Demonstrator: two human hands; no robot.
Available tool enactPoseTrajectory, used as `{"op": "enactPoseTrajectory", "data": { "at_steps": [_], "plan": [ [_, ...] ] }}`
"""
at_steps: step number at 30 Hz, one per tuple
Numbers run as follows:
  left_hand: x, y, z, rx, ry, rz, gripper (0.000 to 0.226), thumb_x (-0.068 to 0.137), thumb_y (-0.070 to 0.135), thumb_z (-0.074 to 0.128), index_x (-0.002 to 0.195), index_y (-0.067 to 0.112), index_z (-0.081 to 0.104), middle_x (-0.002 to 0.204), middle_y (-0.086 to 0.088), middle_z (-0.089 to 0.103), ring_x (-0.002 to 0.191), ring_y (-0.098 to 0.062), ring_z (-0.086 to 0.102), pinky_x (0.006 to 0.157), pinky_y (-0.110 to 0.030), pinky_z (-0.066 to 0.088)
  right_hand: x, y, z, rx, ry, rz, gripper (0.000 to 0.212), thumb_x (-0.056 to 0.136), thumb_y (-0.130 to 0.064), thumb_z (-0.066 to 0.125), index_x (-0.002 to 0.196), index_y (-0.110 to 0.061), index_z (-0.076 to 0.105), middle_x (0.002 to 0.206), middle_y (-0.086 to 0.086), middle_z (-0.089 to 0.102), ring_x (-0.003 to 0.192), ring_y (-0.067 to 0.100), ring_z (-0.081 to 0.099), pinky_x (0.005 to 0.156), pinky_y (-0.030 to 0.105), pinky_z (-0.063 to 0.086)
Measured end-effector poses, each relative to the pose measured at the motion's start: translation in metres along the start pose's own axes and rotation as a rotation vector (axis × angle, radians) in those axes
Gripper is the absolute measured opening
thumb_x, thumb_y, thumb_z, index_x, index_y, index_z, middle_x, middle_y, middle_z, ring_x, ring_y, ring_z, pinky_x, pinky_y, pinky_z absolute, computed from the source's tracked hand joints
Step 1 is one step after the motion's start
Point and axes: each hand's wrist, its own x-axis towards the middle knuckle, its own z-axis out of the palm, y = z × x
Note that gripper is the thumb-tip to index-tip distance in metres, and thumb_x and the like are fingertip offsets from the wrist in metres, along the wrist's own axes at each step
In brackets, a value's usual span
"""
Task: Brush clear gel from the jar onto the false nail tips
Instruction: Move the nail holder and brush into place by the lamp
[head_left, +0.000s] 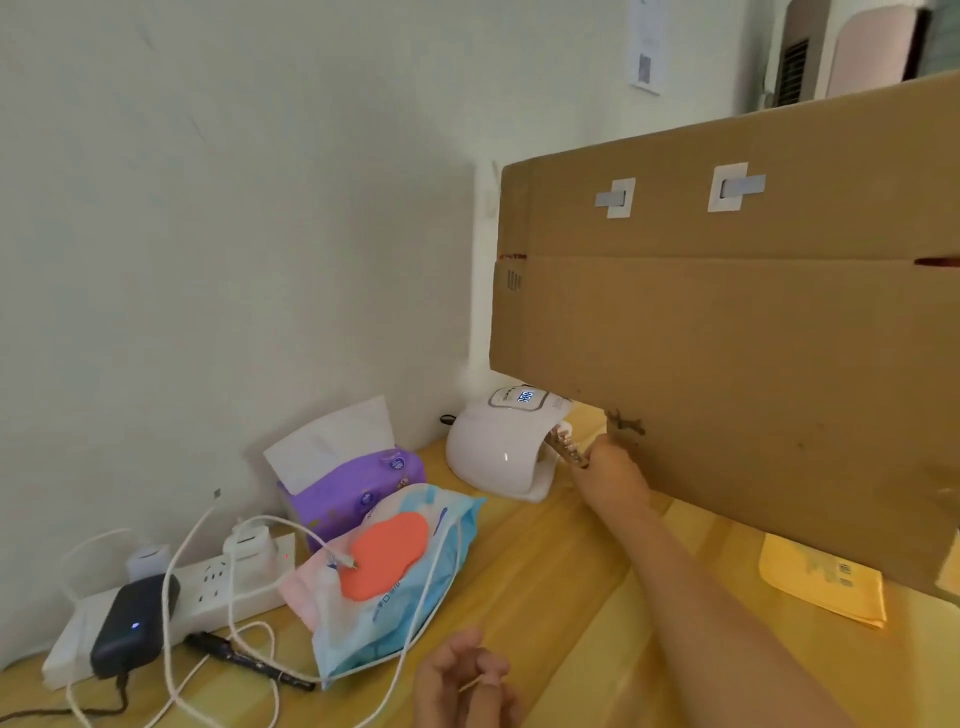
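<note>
**Nail tips at the lamp mouth**

The right hand (615, 467) is reaching across the table (571, 597), its fingers curling tightly round one end of the strip of false nail tips (565, 448), whose far end is sitting in the opening of the white nail lamp (493, 447). The left hand (462, 680), cut off by the bottom edge, is curling loosely and pinching a thin pale stick (470, 687); both ends of the stick are hidden. A cardboard sheet (727, 338) is blocking everything behind the right hand. The lamp's display (525, 397) is glowing blue, its digits too blurred to read, as is the print on the wet-wipes pack (395, 571).
</note>
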Motion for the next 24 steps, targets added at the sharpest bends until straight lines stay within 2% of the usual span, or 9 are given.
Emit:
{"op": "enactPoseTrajectory", "data": {
  "at_steps": [6,7,8,10,13,16,21,22,24],
  "plan": [
    [-0.006,0.003,0.008,-0.021,0.006,0.023,0.035,0.085,-0.031,0.038,0.079,-0.001,0.055,0.057,-0.018,0.049,0.028,-0.006,0.040,0.033,-0.014,0.034,0.023,-0.012,0.017,0.054,-0.012,-0.040,0.008,0.098,-0.021,0.051,0.095,-0.014,0.051,0.110,0.015,0.065,0.093,0.030,0.059,0.064,0.028,0.036],
    [-0.007,0.004,0.009,-0.025,0.000,0.013,0.034,0.084,-0.031,0.038,0.079,-0.001,0.055,0.056,-0.017,0.049,0.028,-0.006,0.040,0.033,-0.014,0.034,0.026,-0.013,0.020,0.113,-0.025,-0.039,0.007,0.098,-0.018,0.051,0.102,-0.013,0.055,0.113,0.015,0.066,0.097,0.030,0.060,0.066,0.029,0.039],
    [-0.008,0.005,0.009,-0.035,-0.012,0.008,0.034,0.083,-0.032,0.042,0.078,-0.001,0.054,0.054,-0.017,0.049,0.027,-0.005,0.039,0.033,-0.013,0.033,0.028,-0.014,0.023,0.172,-0.040,-0.037,0.019,0.098,-0.014,0.051,0.116,-0.010,0.056,0.117,0.016,0.066,0.104,0.032,0.060,0.071,0.030,0.042],
    [-0.008,0.009,0.012,-0.065,-0.011,0.013,0.031,0.067,-0.030,0.062,0.077,-0.002,0.054,0.047,-0.013,0.049,0.026,-0.005,0.038,0.033,-0.013,0.033,0.030,-0.012,0.027,0.290,-0.045,-0.017,0.037,0.098,-0.007,0.048,0.135,-0.006,0.047,0.123,0.016,0.064,0.113,0.033,0.058,0.083,0.034,0.046],
    [-0.010,0.012,0.018,-0.143,0.037,0.028,0.018,0.059,-0.012,0.058,0.075,-0.003,0.054,0.039,-0.006,0.048,0.026,-0.005,0.037,0.033,-0.013,0.031,0.030,-0.007,0.029,0.450,0.044,0.047,0.035,0.098,0.001,0.043,0.133,-0.005,0.047,0.125,0.016,0.064,0.114,0.030,0.059,0.091,0.039,0.048],
    [-0.007,0.009,0.017,-0.149,0.040,0.020,0.017,0.058,-0.009,0.055,0.075,-0.005,0.055,0.041,-0.009,0.047,0.026,-0.006,0.035,0.033,-0.013,0.029,0.030,-0.012,0.028,0.494,0.121,0.068,0.030,0.099,0.001,0.041,0.127,-0.004,0.049,0.125,0.016,0.064,0.114,0.031,0.058,0.093,0.043,0.049],
    [-0.008,0.005,0.013,-0.110,0.000,-0.010,0.011,0.071,-0.003,0.058,0.081,-0.006,0.055,0.044,-0.010,0.049,0.029,-0.009,0.035,0.033,-0.014,0.031,0.037,-0.033,0.030,0.479,-0.081,0.112,0.044,0.099,-0.002,0.041,0.142,-0.004,0.034,0.131,0.020,0.056,0.118,0.035,0.054,0.080,0.031,0.040],
    [-0.008,0.005,0.012,-0.099,-0.023,-0.010,0.008,0.076,-0.012,0.058,0.082,-0.006,0.055,0.045,-0.011,0.049,0.029,-0.009,0.035,0.033,-0.014,0.031,0.039,-0.037,0.033,0.513,-0.111,0.122,0.047,0.099,-0.002,0.043,0.144,-0.004,0.030,0.134,0.020,0.054,0.121,0.035,0.052,0.083,0.033,0.041],
    [-0.005,-0.001,0.010,-0.045,-0.032,-0.020,0.028,0.079,-0.032,0.044,0.081,-0.006,0.055,0.044,-0.012,0.049,0.029,-0.009,0.036,0.033,-0.014,0.031,0.042,-0.043,0.038,0.660,-0.114,0.169,0.051,0.099,-0.002,0.045,0.147,-0.004,0.027,0.137,0.019,0.052,0.124,0.034,0.050,0.089,0.035,0.042]
  ]
}}
